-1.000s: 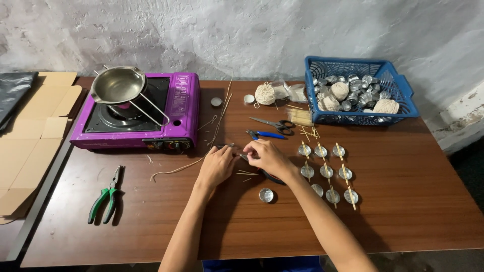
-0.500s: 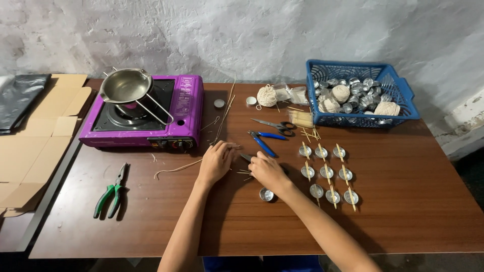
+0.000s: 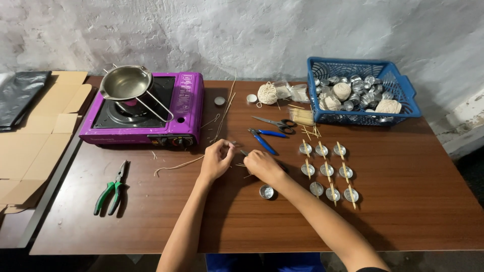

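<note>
The counter (image 3: 403,201) carries a purple stove (image 3: 146,108) with a steel pot (image 3: 125,83) perched on its burner; a stray elbow could tip it. A blue basket (image 3: 363,90) of metal cups sits far right. The left hand (image 3: 216,161) pinches a length of wick string (image 3: 176,165); the right hand (image 3: 263,166) curls shut, its contents hidden. The loose cup (image 3: 266,191) just beside that wrist could be knocked away.

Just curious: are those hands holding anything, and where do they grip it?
The left hand pinches a thin pale string at its end. The right hand hides whatever it grips.
</note>
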